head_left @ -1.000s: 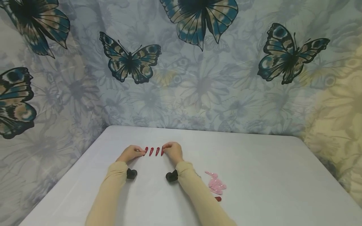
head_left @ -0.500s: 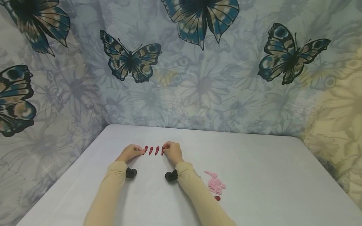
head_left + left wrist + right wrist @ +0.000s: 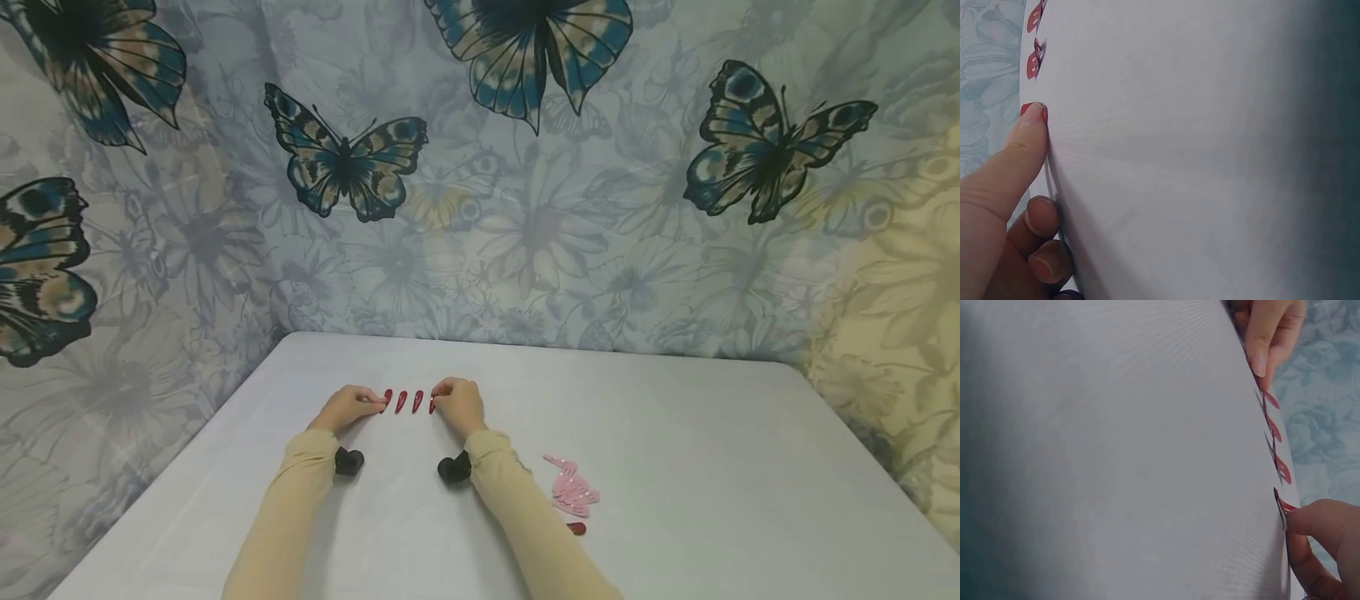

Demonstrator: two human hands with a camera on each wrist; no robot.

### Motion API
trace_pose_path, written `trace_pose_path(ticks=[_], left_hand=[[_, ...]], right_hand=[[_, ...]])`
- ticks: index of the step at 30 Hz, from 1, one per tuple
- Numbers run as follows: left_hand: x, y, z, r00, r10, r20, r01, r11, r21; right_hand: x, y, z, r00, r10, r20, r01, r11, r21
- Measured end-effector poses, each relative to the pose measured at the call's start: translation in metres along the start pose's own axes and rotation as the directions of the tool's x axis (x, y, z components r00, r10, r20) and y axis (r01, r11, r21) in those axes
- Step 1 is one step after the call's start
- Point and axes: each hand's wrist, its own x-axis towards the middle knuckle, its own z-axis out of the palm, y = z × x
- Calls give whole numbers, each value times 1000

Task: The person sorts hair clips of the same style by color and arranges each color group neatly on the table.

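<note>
Several red snap hair clips lie in a short row on the white table in the head view. My left hand [image 3: 347, 406] is at the row's left end, thumb and fingertips on the leftmost red clip [image 3: 387, 397]; its thumb partly covers that clip [image 3: 1027, 108] in the left wrist view. At the other end, my right hand [image 3: 462, 403] pinches the rightmost red clip [image 3: 1284, 503] between thumb and index finger. Two red clips, one [image 3: 401, 402] and another [image 3: 417, 402], lie between the hands, untouched, side by side and slightly slanted.
A loose pile of pink hair clips [image 3: 574, 487] lies right of my right forearm. Another red clip [image 3: 577, 528], partly hidden by the sleeve, is just below the pile. The white table [image 3: 712, 467] ends at a butterfly-patterned cloth [image 3: 540, 250] behind.
The rightmost red clip has shifted very slightly in my right fingers. My left hand stays at the leftmost clip, and the other clips keep their places.
</note>
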Motion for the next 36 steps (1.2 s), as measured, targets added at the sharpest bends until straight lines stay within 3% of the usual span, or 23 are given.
trace_pose_path(ticks=[15, 25, 26, 28, 32, 33, 36], left_hand=[[1, 1, 0, 1000, 0, 13, 0, 1000, 0], [-2, 0, 1, 1000, 13, -2, -13, 1000, -26], [-2, -1, 1, 1000, 14, -2, -14, 1000, -26], [-1, -1, 1, 1000, 19, 0, -19, 1000, -24], [0, -3, 1, 999, 38, 6, -38, 999, -13], [0, -3, 0, 999, 42, 7, -42, 999, -14], [1, -3, -1, 999, 50, 11, -50, 999, -12]], right_hand=[[1, 0, -2, 1000, 19, -6, -19, 999, -36], [9, 9, -8, 999, 36, 7, -36, 988, 151], [16, 23, -2, 1000, -12, 3, 11, 986, 169], [17, 24, -5, 999, -24, 30, 18, 984, 177], [11, 14, -14, 997, -31, 64, 19, 983, 180], [3, 0, -24, 996, 9, 89, -23, 987, 161], [0, -9, -34, 993, -15, 114, -6, 985, 175]])
